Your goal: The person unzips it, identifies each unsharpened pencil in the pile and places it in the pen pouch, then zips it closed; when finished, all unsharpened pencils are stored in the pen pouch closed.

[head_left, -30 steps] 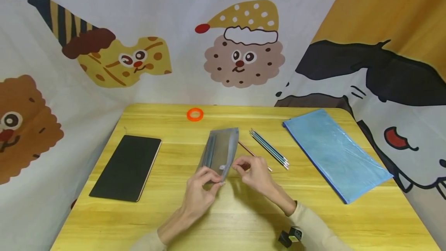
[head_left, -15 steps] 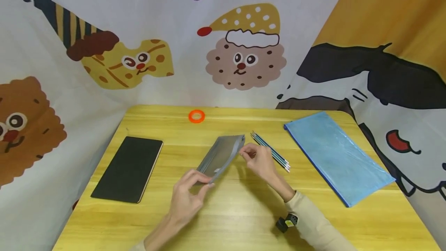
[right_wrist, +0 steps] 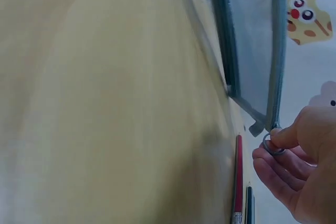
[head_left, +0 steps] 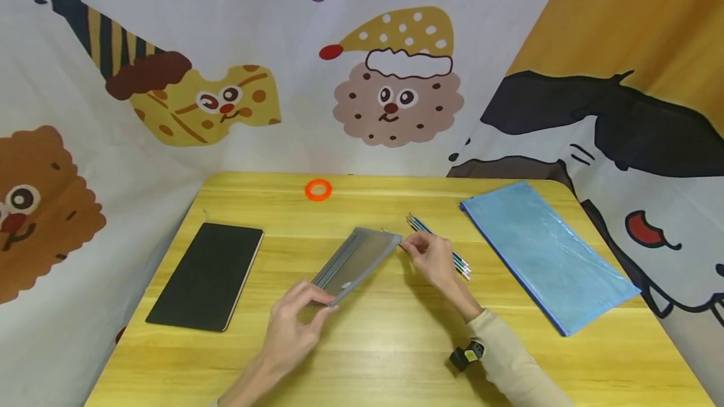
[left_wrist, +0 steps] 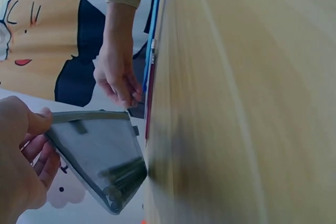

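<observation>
A translucent grey zipper pouch [head_left: 364, 262] is held tilted above the middle of the table, with several dark pencils [left_wrist: 125, 178] inside along its lower side. My left hand [head_left: 294, 322] pinches its near corner between thumb and fingers. At the far right corner, my right hand [head_left: 434, 262] pinches the zipper's ring pull [right_wrist: 266, 144], which shows in the right wrist view. The zipper edge runs straight between both hands. Beneath the right hand lie several green pencils [head_left: 462, 267], partly hidden by it. A red pencil [right_wrist: 239, 174] lies beside them, mostly hidden in the head view.
A black notebook [head_left: 206, 275] lies at the left of the wooden table [head_left: 362, 369]. An orange tape ring [head_left: 318, 190] sits near the back edge. On the right rests a blue file folder [head_left: 548, 256]. A cartoon-printed cloth [head_left: 305, 118] hangs behind.
The pouch has tilted flatter, and its zipper edge has swung toward the right. My left hand has moved left and nearer; my right hand has moved right, now at the pouch's far corner.
</observation>
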`<action>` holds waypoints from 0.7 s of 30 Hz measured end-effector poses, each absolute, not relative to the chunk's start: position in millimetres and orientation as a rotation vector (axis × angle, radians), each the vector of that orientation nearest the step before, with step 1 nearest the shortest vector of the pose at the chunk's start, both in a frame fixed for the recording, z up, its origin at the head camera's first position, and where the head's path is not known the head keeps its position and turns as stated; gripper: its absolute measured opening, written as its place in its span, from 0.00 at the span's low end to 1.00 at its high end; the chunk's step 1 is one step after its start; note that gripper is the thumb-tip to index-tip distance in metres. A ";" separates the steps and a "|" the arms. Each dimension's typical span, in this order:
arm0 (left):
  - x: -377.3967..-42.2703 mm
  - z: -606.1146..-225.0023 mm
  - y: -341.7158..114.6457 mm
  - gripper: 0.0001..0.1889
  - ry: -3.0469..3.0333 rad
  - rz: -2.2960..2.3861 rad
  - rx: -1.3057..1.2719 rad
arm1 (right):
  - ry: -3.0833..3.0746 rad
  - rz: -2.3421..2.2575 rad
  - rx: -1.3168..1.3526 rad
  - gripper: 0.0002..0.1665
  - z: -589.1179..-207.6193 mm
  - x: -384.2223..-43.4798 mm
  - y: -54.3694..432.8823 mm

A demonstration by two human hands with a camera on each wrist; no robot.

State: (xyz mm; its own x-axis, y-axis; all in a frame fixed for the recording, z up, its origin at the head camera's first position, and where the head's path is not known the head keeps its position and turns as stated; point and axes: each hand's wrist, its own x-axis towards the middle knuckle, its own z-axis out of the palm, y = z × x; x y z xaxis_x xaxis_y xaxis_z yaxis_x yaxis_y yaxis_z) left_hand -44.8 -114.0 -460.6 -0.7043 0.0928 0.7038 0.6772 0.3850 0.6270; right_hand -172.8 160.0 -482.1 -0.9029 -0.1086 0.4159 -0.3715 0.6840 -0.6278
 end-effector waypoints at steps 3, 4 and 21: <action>-46.5 -463.0 -119.5 0.18 -2.077 -1.300 -0.697 | -2.579 1.078 0.369 0.03 -484.3 -170.1 163.9; -47.9 -463.4 -121.7 0.18 -2.078 -1.294 -0.716 | -2.586 1.079 0.367 0.02 -484.8 -168.8 164.9; -83.7 -460.1 -181.4 0.18 -2.176 -1.158 -0.590 | -2.603 1.171 0.550 0.05 -477.9 -135.2 181.4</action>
